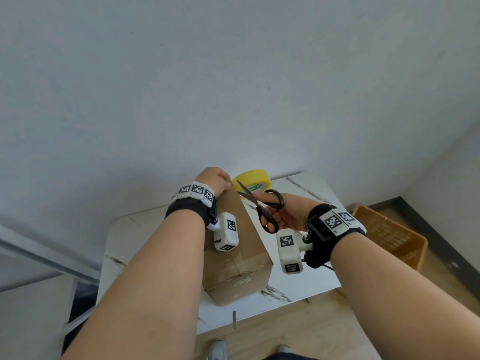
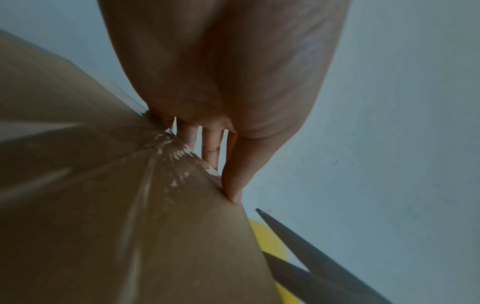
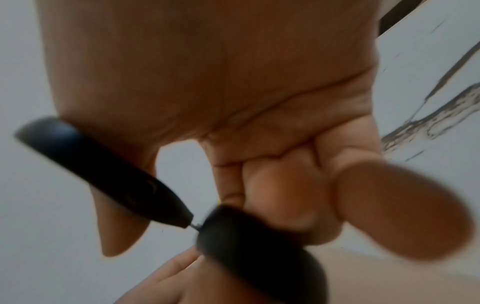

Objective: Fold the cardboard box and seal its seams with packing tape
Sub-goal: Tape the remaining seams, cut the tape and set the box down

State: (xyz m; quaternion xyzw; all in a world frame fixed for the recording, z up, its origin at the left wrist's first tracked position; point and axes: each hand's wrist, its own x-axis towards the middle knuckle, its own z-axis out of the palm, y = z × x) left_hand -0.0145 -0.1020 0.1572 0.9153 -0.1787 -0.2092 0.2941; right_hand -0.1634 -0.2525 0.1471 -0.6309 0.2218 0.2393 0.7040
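Note:
A brown cardboard box (image 1: 239, 255) lies closed on the marble-look table (image 1: 306, 271), with clear glossy tape running along its top seam (image 2: 145, 185). My left hand (image 1: 215, 180) grips the box's far end, its fingers (image 2: 210, 148) reaching down behind the edge. Just past that edge stands a yellow roll of packing tape (image 1: 253, 181), also seen beside the box (image 2: 267, 238). My right hand (image 1: 285, 214) holds black-handled scissors (image 1: 262, 206) through the handle loops (image 3: 103, 170). The blades (image 2: 311, 257) are parted and point at the gap between box and roll.
An orange plastic crate (image 1: 384, 235) sits on the wooden floor right of the table. A white wall rises directly behind the table. A short strip of brown tape (image 1: 234, 319) hangs at the table's near edge. Shoes show at the bottom.

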